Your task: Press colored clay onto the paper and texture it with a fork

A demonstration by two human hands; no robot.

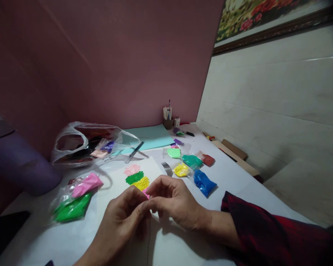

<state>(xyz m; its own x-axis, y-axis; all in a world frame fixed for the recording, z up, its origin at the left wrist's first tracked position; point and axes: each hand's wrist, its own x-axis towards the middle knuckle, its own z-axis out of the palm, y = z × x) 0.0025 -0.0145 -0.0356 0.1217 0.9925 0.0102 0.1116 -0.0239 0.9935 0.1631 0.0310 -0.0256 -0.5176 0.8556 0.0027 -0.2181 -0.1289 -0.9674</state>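
Observation:
Both my hands meet at the near middle of the white table (pixel 233 173), fingertips pinched together over a small pink piece of clay (pixel 146 192). My left hand (pixel 120 218) and my right hand (pixel 173 201) both close on it. Just beyond them, on a white sheet of paper (pixel 152 166), lie flattened ridged clay shapes: a pale pink one (pixel 132 169), a green one (pixel 134 177) and a yellow one (pixel 141 183). A metal fork (pixel 167 168) rests right of the sheet.
Clay bags lie around: pink (pixel 86 184) and green (pixel 72 209) at left; yellow (pixel 181 170), teal (pixel 192 160), blue (pixel 204 182), red-brown (pixel 208 160) at right. A plastic bag (pixel 86 144), teal paper (pixel 152 136), a pen (pixel 134 152) and a pen cup (pixel 168 120) stand farther back.

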